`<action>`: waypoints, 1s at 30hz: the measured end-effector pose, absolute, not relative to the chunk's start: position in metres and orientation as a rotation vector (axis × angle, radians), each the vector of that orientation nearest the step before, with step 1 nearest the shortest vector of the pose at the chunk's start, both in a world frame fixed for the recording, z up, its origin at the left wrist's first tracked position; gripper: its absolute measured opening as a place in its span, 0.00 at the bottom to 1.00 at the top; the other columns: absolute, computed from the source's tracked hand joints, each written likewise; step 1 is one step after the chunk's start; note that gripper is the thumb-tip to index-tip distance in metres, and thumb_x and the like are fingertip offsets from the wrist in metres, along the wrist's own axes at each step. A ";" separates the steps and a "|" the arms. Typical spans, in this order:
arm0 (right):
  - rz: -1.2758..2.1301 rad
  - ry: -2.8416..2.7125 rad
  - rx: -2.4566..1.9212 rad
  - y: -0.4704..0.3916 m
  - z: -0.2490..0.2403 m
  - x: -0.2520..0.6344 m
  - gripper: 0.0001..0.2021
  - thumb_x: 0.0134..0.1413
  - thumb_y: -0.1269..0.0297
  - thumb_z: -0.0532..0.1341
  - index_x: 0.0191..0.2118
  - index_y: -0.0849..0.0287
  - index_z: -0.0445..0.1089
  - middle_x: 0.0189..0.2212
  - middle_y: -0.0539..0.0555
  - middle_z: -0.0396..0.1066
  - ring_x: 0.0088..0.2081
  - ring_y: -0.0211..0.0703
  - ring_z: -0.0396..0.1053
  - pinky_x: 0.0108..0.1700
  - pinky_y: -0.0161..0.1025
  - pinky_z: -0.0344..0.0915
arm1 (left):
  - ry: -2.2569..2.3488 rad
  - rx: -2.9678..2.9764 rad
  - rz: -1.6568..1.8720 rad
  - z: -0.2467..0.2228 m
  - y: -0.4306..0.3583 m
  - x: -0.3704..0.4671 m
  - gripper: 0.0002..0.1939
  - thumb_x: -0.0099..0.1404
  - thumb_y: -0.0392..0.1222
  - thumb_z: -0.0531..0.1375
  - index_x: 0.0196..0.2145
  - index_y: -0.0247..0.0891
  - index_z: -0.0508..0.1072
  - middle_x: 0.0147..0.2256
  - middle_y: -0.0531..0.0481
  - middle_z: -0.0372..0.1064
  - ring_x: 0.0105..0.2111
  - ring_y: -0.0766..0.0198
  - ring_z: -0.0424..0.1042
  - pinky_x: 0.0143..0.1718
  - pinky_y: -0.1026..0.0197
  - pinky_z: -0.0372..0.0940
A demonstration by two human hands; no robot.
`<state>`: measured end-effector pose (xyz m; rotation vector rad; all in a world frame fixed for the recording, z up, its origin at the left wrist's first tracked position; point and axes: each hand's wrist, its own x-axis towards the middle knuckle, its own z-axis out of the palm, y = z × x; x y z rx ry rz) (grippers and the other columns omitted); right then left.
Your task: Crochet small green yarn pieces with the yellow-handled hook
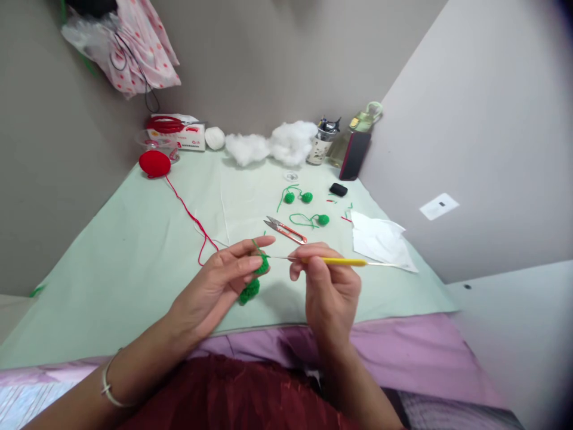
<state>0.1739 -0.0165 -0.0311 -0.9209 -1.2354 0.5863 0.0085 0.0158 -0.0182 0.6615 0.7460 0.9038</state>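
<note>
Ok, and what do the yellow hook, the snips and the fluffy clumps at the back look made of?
Yellow hook: the handle looks smooth and even-coloured, probably plastic; the thin, pale shaft is likely metal.
Snips: grey blades tapering to points, likely steel; orange handles, perhaps painted metal.
Fluffy clumps: matte white with wispy edges, like loose stuffing; polyester or cotton, I can't tell.

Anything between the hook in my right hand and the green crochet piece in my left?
Nothing visible: the hook's thin metal end runs from the right hand straight toward the green crochet piece pinched in the left hand. The scissors lie beyond, off that line.
</note>
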 end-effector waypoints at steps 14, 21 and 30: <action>0.967 -1.057 -0.822 -0.008 -0.033 0.176 0.12 0.70 0.58 0.61 0.37 0.57 0.77 0.32 0.52 0.79 0.29 0.38 0.73 0.33 0.38 0.74 | 0.848 1.064 0.933 -0.016 0.010 0.001 0.17 0.64 0.44 0.71 0.51 0.48 0.84 0.36 0.53 0.69 0.36 0.63 0.65 0.38 0.63 0.62; 0.480 -1.463 -0.943 -0.022 -0.030 0.177 0.11 0.72 0.70 0.56 0.45 0.55 0.76 0.37 0.53 0.80 0.34 0.40 0.77 0.38 0.40 0.75 | 0.928 1.185 0.965 -0.016 0.010 0.002 0.16 0.66 0.43 0.70 0.51 0.51 0.84 0.35 0.54 0.68 0.35 0.65 0.66 0.34 0.65 0.63; -0.158 -1.692 -0.934 -0.020 -0.051 0.166 0.14 0.67 0.75 0.59 0.53 0.54 0.75 0.40 0.57 0.80 0.39 0.44 0.77 0.39 0.41 0.77 | 0.861 1.037 1.021 -0.020 0.004 0.010 0.25 0.63 0.41 0.72 0.58 0.50 0.79 0.33 0.55 0.69 0.34 0.66 0.67 0.38 0.64 0.63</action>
